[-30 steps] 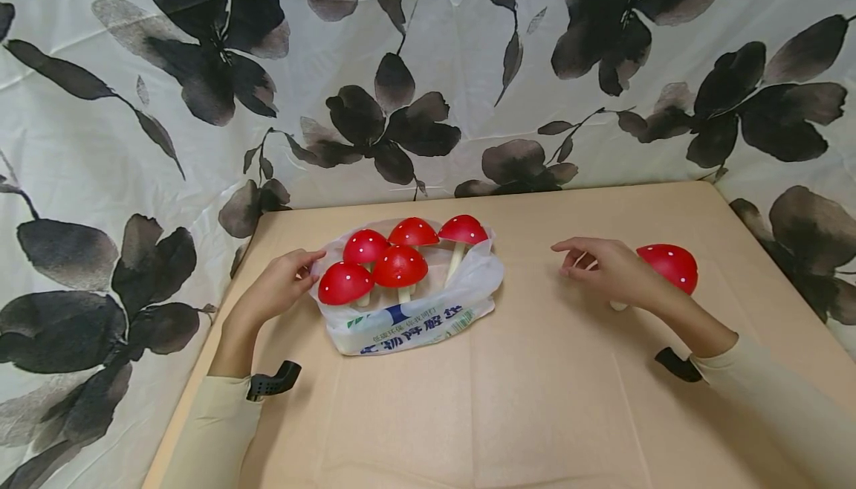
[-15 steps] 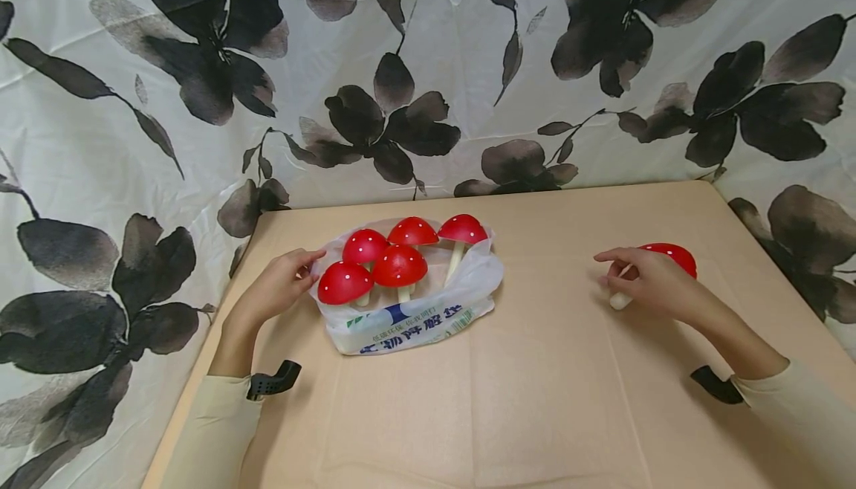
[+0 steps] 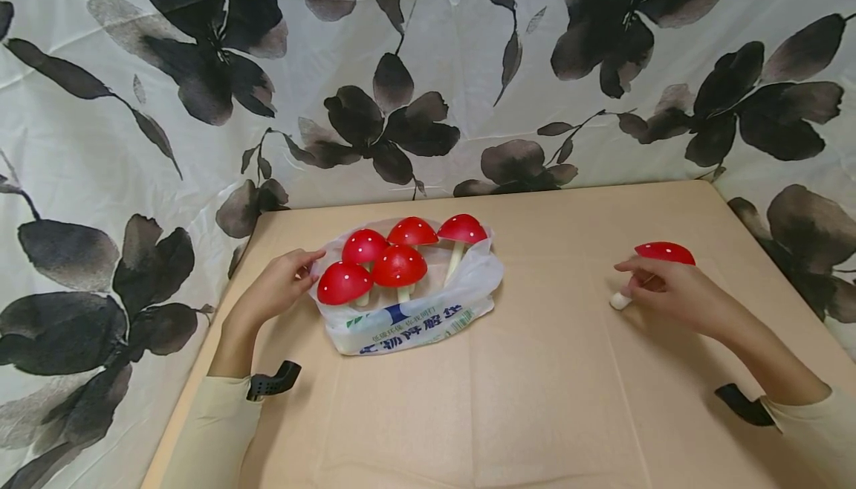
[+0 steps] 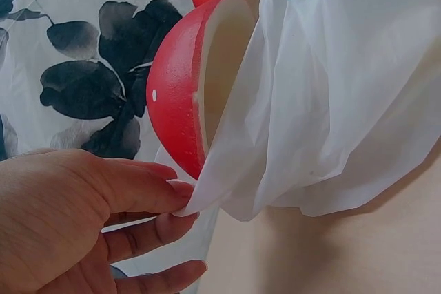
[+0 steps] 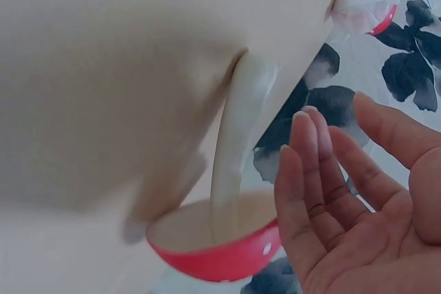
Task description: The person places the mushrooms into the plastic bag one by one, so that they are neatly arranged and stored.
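Note:
At the left of the table, a white plastic bag (image 3: 408, 333) lies with its mouth spread, holding several red toy mushrooms (image 3: 400, 266) with white dots and pale stems. The left hand (image 3: 281, 286) pinches the bag's rim between thumb and forefinger, clearly seen in the left wrist view beside a mushroom cap (image 4: 176, 91). Far to the right, a single toy mushroom (image 3: 665, 252) lies on its side on the table. Above its stem hovers the right hand (image 3: 675, 292), partly hiding it. In the right wrist view the fingers are loosely bent beside the stem (image 5: 238, 142), apart from it.
A light tan table (image 3: 535, 400) carries everything. Behind and beside it hangs a white cloth (image 3: 461, 28) printed with dark flowers. Each wrist wears a black strap-mounted device (image 3: 274, 380).
The right hand has moved right, away from the table's middle, to over the lone mushroom's stem. The left hand keeps its pinch on the bag's rim, and the bag has not moved.

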Tool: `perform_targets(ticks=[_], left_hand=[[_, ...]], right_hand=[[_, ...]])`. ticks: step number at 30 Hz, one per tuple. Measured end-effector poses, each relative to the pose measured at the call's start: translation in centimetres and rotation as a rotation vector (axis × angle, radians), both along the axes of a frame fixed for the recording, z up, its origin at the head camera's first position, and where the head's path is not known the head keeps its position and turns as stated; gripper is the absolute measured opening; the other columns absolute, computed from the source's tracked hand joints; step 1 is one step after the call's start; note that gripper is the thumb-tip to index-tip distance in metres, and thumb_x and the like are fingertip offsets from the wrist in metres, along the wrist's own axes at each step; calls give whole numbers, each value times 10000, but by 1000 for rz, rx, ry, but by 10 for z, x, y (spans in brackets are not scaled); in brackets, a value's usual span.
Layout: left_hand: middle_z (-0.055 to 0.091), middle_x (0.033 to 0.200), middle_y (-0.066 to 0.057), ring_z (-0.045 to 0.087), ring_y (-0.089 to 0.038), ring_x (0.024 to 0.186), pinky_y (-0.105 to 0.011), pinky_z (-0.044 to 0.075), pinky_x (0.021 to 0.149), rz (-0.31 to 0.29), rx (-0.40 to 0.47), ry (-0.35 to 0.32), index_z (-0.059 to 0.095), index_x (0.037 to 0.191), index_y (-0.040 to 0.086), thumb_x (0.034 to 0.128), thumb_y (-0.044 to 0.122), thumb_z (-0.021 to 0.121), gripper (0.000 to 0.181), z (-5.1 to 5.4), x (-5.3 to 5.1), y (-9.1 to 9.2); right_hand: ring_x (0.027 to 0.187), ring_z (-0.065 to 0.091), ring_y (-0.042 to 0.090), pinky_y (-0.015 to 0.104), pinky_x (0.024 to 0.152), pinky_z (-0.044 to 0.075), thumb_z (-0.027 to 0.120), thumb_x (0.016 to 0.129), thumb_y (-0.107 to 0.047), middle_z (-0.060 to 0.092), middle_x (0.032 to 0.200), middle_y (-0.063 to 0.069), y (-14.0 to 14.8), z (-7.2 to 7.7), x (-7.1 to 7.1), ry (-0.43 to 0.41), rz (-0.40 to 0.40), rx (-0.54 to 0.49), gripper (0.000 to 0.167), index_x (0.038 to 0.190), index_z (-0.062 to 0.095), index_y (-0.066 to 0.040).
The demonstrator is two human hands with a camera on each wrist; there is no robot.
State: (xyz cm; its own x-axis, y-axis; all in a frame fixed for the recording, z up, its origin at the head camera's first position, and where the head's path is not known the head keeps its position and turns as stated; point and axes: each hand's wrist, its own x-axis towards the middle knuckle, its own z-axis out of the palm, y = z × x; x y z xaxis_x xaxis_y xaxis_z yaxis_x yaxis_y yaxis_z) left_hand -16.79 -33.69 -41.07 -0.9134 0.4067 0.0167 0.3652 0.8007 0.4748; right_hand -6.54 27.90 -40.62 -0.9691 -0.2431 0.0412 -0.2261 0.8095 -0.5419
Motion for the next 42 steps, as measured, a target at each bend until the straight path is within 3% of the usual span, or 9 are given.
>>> perform_targets(ticks=[4,13,17,21,24,29,33,39,42], left_hand=[[633,976,-133,567,-258,878,-401,566,796,4,5,-6,589,1353,-85,911,-47,653,449,0,1,-1],[638,995,-142,569,-260,882,-410,568,802,4,5,-3,587,1359,-80,914,-41,655,452,-1,2,-1],[641,985,-141,573,-263,875,-424,567,806,2,3,11,595,1349,-84,913,-45,652,441,-1,2,-1],[639,974,-135,575,-262,878,-424,569,808,0,3,3,592,1351,-85,909,-46,656,448,-1,2,-1],[640,978,-135,574,-259,880,-423,570,808,-3,5,2,588,1354,-85,908,-44,659,453,-1,2,-1],[636,971,-131,570,-258,879,-427,569,814,-2,2,1,590,1355,-82,906,-44,664,456,0,1,-1],[634,966,-129,572,-260,879,-437,571,818,-2,-1,1,591,1354,-80,906,-48,661,455,0,1,0],[634,970,-130,574,-264,881,-426,572,811,-3,-4,-2,595,1351,-78,908,-51,655,448,1,1,1],[637,979,-134,577,-269,889,-416,575,803,1,1,-10,598,1350,-73,909,-51,654,446,1,0,1]], right_hand=[[907,698,306,186,723,551,816,824,-59,705,1118,218,5,-2,5,51,5,38,412,1210,697,21],[1068,637,481,448,738,605,761,906,-205,658,1203,299,8,-4,16,-178,19,76,548,1331,582,92],[1110,580,520,463,728,597,722,937,-296,576,1305,360,7,-6,18,-226,9,136,658,1411,504,103],[1173,516,559,509,759,596,714,945,-289,465,1393,402,10,-12,16,-235,16,115,701,1454,442,108],[1190,508,547,487,768,600,706,952,-272,442,1420,398,12,-16,13,-223,23,77,695,1465,429,107],[1078,557,428,366,709,584,690,965,-277,468,1380,363,13,-19,7,-232,14,36,706,1492,400,92],[1138,511,521,444,752,585,676,978,-266,374,1411,375,14,-20,2,-218,5,20,692,1506,387,76],[883,617,327,299,649,520,661,988,-189,459,1292,305,12,-22,-8,-193,-24,-35,612,1476,426,95],[944,647,438,294,662,529,644,1001,-231,436,1382,356,12,-20,-13,-221,-91,-47,578,1463,466,68]])
